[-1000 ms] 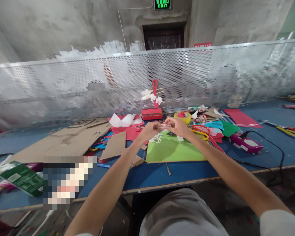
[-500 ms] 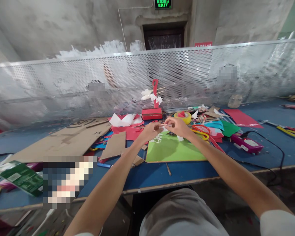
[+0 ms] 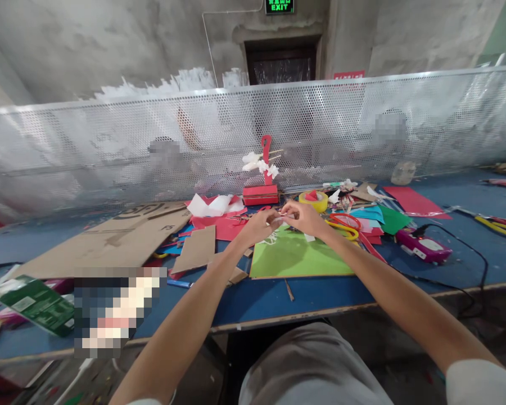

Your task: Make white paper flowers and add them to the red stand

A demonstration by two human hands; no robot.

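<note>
- Two hands (image 3: 259, 226) (image 3: 305, 218), fingertips pinched together on a small pale scrap (image 3: 283, 216), centre of frame
- Green sheet (image 3: 299, 262) lying below, near centre
- Red stand (image 3: 260, 195), just above centre
- Purple device (image 3: 425, 248), right of frame

Smooth, matt paper covers the lime-green sheet (image 3: 303, 261) near the bench's (image 3: 257, 301) front edge; dull brown cardboard (image 3: 78, 250) lies leftward; shiny, perforated metal forms the screen (image 3: 219, 146) along the back edge.
</note>
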